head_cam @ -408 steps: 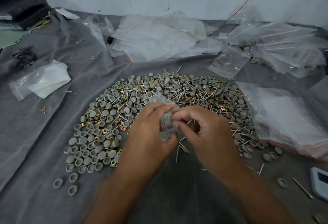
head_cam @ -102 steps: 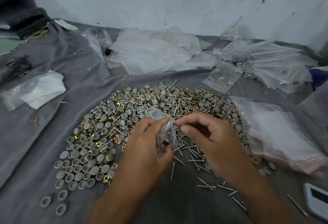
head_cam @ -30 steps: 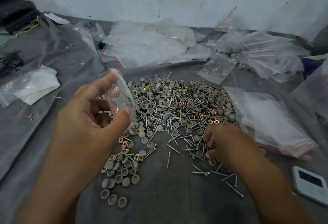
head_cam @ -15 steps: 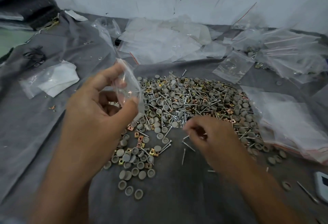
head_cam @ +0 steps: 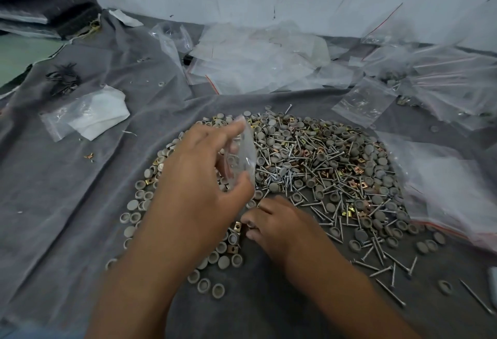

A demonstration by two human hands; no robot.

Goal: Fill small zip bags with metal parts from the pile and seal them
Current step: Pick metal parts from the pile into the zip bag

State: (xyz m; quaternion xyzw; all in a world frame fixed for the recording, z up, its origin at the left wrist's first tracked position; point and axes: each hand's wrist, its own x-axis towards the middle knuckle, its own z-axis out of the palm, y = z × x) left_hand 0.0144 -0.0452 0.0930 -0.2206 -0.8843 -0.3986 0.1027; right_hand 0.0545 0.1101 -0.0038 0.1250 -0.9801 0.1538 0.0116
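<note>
The right hand (head_cam: 279, 227) lay low on the grey cloth-covered counter (head_cam: 67, 204), fingers curled at a small brass square clip (head_cam: 237, 227); whether its grip held anything could not be told. Just above it, the left hand (head_cam: 199, 185) pinched a small clear plastic zip bag (head_cam: 243, 157), contents unclear. Beyond spread the pile of grey round caps, steel screws and brass clips (head_cam: 322, 169). Farther off lay crumpled clear bags (head_cam: 255, 61).
</note>
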